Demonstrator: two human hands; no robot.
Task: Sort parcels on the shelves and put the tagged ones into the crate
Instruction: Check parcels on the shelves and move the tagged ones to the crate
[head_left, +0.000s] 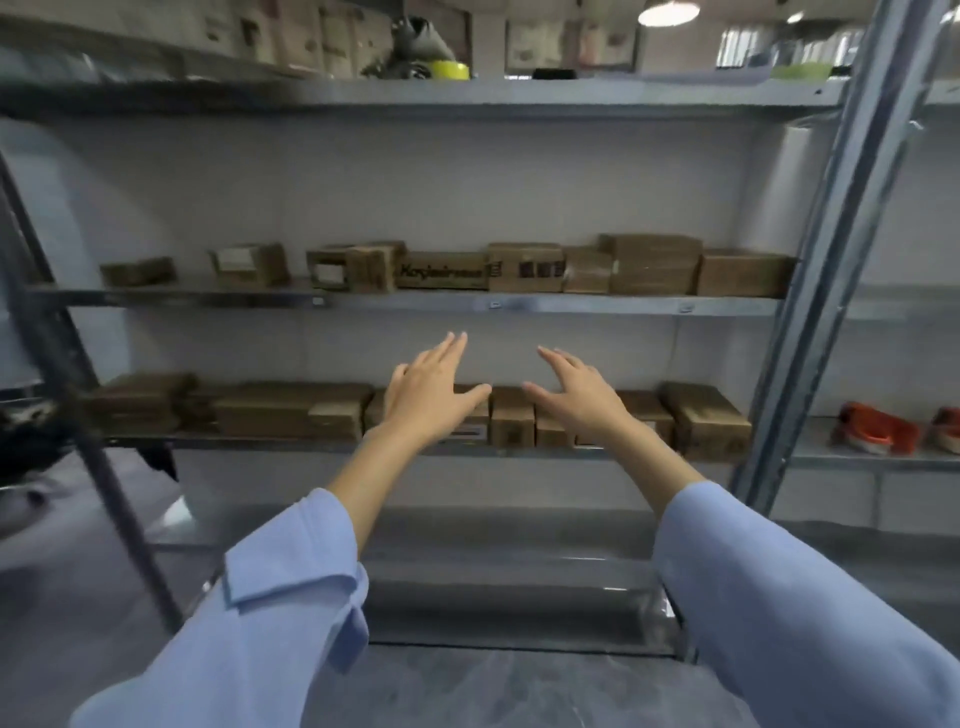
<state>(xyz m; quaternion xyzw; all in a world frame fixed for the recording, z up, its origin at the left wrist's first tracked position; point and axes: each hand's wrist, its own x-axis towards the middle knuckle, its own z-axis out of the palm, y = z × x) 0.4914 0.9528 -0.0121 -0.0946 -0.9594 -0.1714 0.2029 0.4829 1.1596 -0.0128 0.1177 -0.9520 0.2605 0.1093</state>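
Your left grip and right grip are both spread, fingers straight, holding nothing. Just beyond them, a row of brown cardboard parcels sits on the lower grey metal shelf. You cannot tell whether either grip touches one. Above the grips, a second row of brown cardboard parcels lines the next shelf up. Below your wrists stands a clear plastic crate. Well to the right of the right grip lie orange shoes.
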